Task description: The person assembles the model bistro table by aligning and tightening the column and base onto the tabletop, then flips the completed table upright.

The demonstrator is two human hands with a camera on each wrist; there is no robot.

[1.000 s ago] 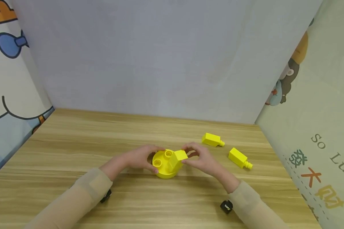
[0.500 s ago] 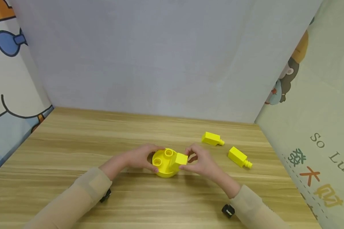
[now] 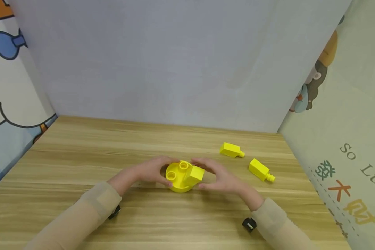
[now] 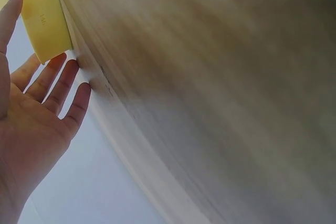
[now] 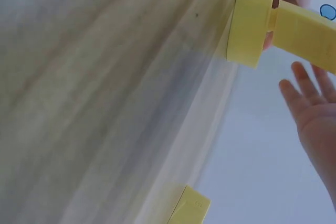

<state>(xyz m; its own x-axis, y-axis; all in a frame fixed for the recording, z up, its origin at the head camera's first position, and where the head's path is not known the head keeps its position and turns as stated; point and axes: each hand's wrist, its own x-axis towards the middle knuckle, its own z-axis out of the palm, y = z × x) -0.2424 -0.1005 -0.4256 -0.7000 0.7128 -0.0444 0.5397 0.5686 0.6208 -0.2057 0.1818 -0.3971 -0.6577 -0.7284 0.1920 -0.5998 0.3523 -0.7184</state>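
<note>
The wooden counter (image 3: 175,215) runs to a far edge against the grey wall (image 3: 162,62); its near edge is out of frame. Well in from that far edge, the left hand (image 3: 151,171) holds the round base (image 3: 178,180) from the counter's left side, thumb and fingers across its rim. On the right-edge side, the right hand (image 3: 222,177) is relaxed, thumb and fingers parted about the standing block (image 3: 195,175) without closing on it. That block's lie matters most: it stands on the base, long axis near upright, leaning slightly toward the right hand, clearly the nearer one. A far loose block (image 3: 230,149) and a near loose block (image 3: 258,169) lie toward the far right corner, their necks pointing at the right edge. The left socket (image 3: 171,176) and far socket (image 3: 183,166) hold no block. The right wrist view shows a narrow neck (image 5: 272,20) between block and base, hidden from the head view; only the left wrist view shows the tiny marking (image 4: 43,19) on the base's side
</note>
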